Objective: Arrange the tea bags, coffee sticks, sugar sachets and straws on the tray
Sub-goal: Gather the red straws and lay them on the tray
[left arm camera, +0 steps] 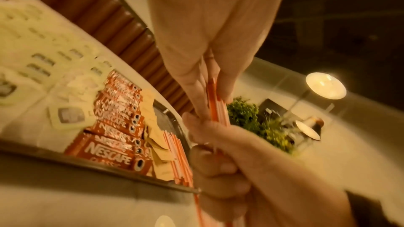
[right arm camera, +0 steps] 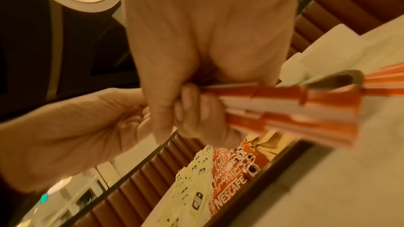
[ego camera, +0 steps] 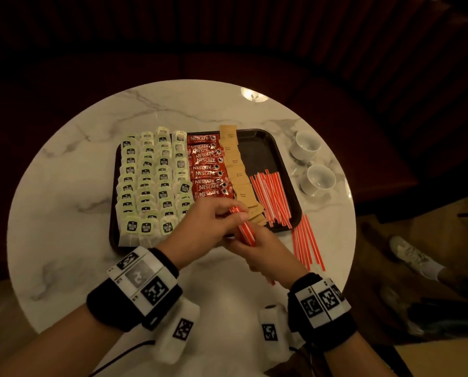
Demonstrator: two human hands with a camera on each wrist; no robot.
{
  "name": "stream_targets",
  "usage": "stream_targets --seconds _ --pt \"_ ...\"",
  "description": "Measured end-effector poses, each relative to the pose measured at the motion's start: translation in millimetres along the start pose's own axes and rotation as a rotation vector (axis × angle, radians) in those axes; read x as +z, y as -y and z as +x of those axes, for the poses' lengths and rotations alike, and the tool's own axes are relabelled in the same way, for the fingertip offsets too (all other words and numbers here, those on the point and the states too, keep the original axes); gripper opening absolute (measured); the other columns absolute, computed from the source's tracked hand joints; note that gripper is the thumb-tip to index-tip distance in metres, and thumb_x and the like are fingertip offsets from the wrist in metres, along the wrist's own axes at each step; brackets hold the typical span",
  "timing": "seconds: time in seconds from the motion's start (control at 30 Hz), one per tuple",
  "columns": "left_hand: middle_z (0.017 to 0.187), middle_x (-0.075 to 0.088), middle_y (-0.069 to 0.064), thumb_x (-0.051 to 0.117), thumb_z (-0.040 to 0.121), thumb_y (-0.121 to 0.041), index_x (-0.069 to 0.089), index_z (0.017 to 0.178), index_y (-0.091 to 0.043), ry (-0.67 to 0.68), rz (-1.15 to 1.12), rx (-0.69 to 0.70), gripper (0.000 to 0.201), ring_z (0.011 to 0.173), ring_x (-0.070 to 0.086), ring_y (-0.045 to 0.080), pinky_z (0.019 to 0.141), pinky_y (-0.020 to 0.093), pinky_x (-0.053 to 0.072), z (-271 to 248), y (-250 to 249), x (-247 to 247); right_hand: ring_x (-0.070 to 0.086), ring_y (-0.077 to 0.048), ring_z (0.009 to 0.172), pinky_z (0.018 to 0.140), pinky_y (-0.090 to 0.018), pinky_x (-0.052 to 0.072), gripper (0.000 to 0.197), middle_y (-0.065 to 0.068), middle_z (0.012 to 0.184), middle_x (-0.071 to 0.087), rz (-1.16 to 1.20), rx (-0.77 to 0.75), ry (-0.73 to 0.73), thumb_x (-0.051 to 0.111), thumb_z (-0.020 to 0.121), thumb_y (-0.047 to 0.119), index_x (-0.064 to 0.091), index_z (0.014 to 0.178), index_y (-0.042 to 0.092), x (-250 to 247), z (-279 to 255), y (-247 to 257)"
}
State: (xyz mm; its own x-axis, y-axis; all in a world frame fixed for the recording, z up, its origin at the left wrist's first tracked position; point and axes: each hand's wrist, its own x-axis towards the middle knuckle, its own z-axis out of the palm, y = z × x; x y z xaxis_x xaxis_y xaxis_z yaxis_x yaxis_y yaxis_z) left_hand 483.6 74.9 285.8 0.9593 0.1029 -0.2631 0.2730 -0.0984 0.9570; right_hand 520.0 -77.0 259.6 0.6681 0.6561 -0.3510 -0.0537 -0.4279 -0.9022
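A black tray (ego camera: 262,151) holds rows of green tea bags (ego camera: 151,180) on its left. Beside them lie red Nescafe coffee sticks (ego camera: 208,170), then brown sugar sachets (ego camera: 237,164), then a pile of red-and-white straws (ego camera: 273,197). Over the tray's front edge both hands hold one bundle of straws (ego camera: 244,228). My left hand (ego camera: 233,216) pinches its upper end (left arm camera: 216,104). My right hand (ego camera: 245,247) grips it lower down (right arm camera: 284,110). More loose straws (ego camera: 307,243) lie on the table by the tray's front right corner.
The tray sits on a round white marble table (ego camera: 173,110). Two white cups (ego camera: 306,145) (ego camera: 320,180) stand to the right of the tray. Dark padded seating curves behind the table. A shoe (ego camera: 412,257) shows on the floor at the right.
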Motion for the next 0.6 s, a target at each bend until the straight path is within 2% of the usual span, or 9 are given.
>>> stream_targets --seconds 0.1,0.17,0.27,0.37,0.5,0.6 --pt "0.095 0.075 0.009 0.064 0.09 -0.009 0.07 0.102 -0.004 0.041 -0.082 -0.04 0.014 0.09 0.073 0.019 0.084 0.032 0.058 2 -3 -4 0.047 0.0 0.051 0.053 -0.018 0.043 0.017 0.012 0.063 0.051 0.138 0.078 0.063 0.061 0.096 0.025 0.06 0.113 0.023 -5 -4 -2" --pt "0.093 0.075 0.01 0.063 0.091 -0.007 0.07 0.101 -0.002 0.048 -0.11 -0.057 0.014 0.089 0.073 0.02 0.081 0.03 0.059 3 -4 -6 0.046 -0.003 0.051 0.053 -0.019 0.043 0.015 0.009 0.064 0.049 0.146 0.098 0.098 0.059 0.097 0.029 0.059 0.109 0.019 -9 -7 -3" --pt "0.093 0.074 0.008 0.062 0.091 -0.009 0.07 0.099 -0.005 0.016 -0.123 -0.065 0.012 0.089 0.073 0.017 0.077 0.027 0.059 5 -3 -9 0.045 -0.005 0.049 0.049 -0.019 0.042 0.016 0.007 0.064 0.051 0.116 0.088 0.119 0.055 0.098 0.035 0.056 0.102 0.02 -12 -12 -5" --pt "0.1 0.071 0.005 0.063 0.091 -0.01 0.07 0.101 -0.009 -0.039 -0.119 -0.067 0.012 0.092 0.071 0.015 0.078 0.027 0.059 7 -2 -9 0.041 -0.003 0.046 0.045 -0.018 0.038 0.026 0.01 0.06 0.048 0.119 0.087 0.067 0.049 0.096 0.045 0.057 0.1 0.02 -10 -15 -7" --pt "0.118 0.062 -0.001 0.06 0.093 -0.012 0.065 0.119 -0.013 -0.1 -0.085 -0.032 0.026 0.105 0.063 0.012 0.083 0.026 0.057 5 5 0 0.034 -0.004 0.043 0.04 -0.019 0.03 0.049 0.01 0.056 0.043 0.173 0.077 -0.043 0.042 0.092 0.055 0.058 0.097 0.009 -3 -14 -11" --pt "0.116 0.063 -0.001 0.059 0.094 -0.015 0.065 0.12 -0.017 -0.121 -0.048 -0.006 0.026 0.103 0.064 0.01 0.084 0.025 0.056 4 10 8 0.033 -0.007 0.043 0.039 -0.02 0.028 0.054 0.005 0.058 0.042 0.21 0.102 -0.102 0.035 0.093 0.06 0.06 0.095 0.012 0 -11 -13"
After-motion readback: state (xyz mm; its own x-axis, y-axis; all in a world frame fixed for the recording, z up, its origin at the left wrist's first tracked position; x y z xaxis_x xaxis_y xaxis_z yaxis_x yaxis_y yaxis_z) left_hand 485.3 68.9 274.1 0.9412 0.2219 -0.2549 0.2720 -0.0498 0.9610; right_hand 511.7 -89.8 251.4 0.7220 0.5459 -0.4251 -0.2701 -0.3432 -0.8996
